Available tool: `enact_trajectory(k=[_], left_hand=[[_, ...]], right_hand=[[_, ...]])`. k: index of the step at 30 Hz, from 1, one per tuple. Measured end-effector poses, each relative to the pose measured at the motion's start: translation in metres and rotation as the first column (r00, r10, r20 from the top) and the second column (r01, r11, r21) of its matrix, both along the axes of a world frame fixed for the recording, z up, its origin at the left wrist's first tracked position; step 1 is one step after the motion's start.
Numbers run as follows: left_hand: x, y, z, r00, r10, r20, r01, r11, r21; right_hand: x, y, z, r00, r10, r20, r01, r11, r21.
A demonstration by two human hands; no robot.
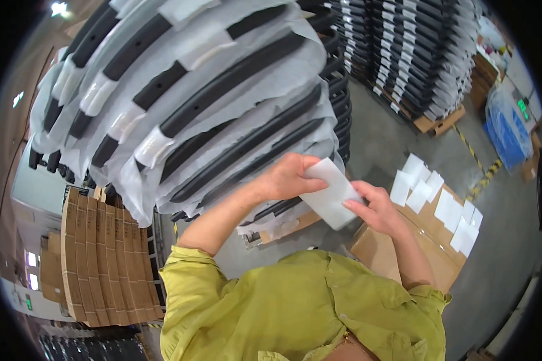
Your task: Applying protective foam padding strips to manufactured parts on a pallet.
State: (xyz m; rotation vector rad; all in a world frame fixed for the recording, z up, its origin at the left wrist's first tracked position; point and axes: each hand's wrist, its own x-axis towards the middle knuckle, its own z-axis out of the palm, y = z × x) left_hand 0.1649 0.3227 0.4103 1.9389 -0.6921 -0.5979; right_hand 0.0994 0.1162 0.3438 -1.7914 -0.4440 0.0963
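Seen from the head camera: 2 hands, left hand (289, 175) and right hand (376, 207), both grasping 1 white foam sheet (330, 192) above a cardboard box (384, 253), more white sheets (436, 201) lying loose on its flattened top, wrapped black frames (211, 102) stacked just beside.

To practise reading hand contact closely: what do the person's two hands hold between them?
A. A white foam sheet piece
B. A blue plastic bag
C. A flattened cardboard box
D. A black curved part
A: the left hand and right hand both grip one white foam sheet piece, held above the cardboard box.
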Motion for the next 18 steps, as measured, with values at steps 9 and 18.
enact_trajectory(k=[9,18], left_hand=[[0.074,0.119,0.113,0.376,0.169,0.911,-0.516,0.855,0.054],[0.126,0.117,0.118,0.885,0.310,0.347,-0.429,0.831,0.353]], right_hand=[[0.101,0.083,0.101,0.989,0.103,-0.109,-0.075,0.969,0.234],[0.168,0.130,0.061,0.982,-0.023,-0.187,0.085,0.939,0.332]])
